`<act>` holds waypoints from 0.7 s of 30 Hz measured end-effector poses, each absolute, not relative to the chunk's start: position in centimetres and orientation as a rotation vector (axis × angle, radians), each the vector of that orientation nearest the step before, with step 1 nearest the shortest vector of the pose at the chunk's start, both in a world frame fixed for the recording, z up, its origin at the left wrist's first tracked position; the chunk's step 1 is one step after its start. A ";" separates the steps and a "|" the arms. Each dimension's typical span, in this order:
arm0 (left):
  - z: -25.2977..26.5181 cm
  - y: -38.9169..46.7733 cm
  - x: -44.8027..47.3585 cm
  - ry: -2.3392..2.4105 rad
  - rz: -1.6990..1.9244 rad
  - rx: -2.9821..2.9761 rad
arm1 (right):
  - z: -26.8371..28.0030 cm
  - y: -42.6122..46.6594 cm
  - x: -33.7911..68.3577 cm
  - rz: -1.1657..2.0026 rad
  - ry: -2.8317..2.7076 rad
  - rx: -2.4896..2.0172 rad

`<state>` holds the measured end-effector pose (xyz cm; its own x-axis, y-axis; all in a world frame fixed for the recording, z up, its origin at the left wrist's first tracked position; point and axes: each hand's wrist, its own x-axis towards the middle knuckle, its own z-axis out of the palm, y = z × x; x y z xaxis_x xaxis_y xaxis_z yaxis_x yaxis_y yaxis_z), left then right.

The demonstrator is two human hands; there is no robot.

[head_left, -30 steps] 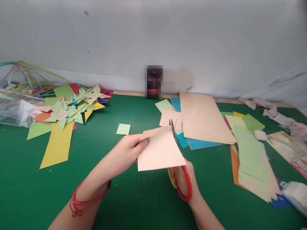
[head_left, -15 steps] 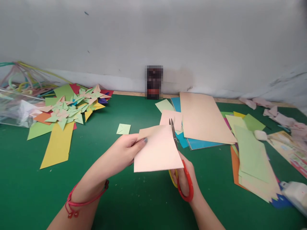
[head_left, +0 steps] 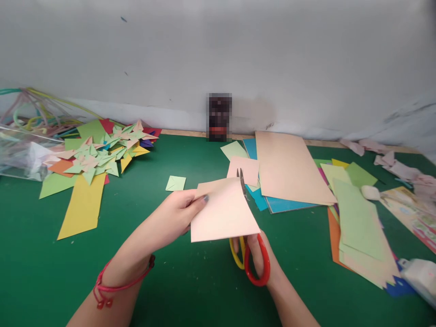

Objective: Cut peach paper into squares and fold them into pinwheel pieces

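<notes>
The right hand [head_left: 256, 254] holds scissors [head_left: 267, 262] by their loops, tips slightly parted. The loops now sit further left than half a second ago, the yellow one showing more fully, which suggests a fresh snip being lined up. The left hand [head_left: 180, 214] pinches pale peach paper [head_left: 225, 211], barely shifted, above the green table [head_left: 190, 290], its right edge at the blades. Beyond lies an unmoved folded green square [head_left: 175, 183].

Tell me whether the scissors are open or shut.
Slightly open: the scissors show two blade tips parted by a narrow gap, just beyond the far edge of the pale sheet.
</notes>
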<state>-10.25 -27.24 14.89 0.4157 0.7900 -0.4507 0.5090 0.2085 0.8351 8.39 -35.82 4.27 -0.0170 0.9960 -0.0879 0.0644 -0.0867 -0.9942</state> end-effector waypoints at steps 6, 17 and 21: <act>15.0 -27.2 -10.1 1.199 0.275 1.436 | 4.4 -34.8 7.9 1.574 -0.909 -1.326; 15.4 -27.2 -10.1 1.232 0.313 1.450 | 4.5 -35.7 8.2 1.637 -0.942 -1.095; 15.2 -27.3 -10.2 1.217 0.296 1.437 | 5.2 -35.3 8.1 1.570 -0.876 -1.175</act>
<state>-10.17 -27.26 15.21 0.4266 0.7860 -0.4475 0.4930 0.2127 0.8436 8.14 -35.27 5.17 -0.0826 0.9576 -0.2760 -0.2679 -0.2881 -0.9193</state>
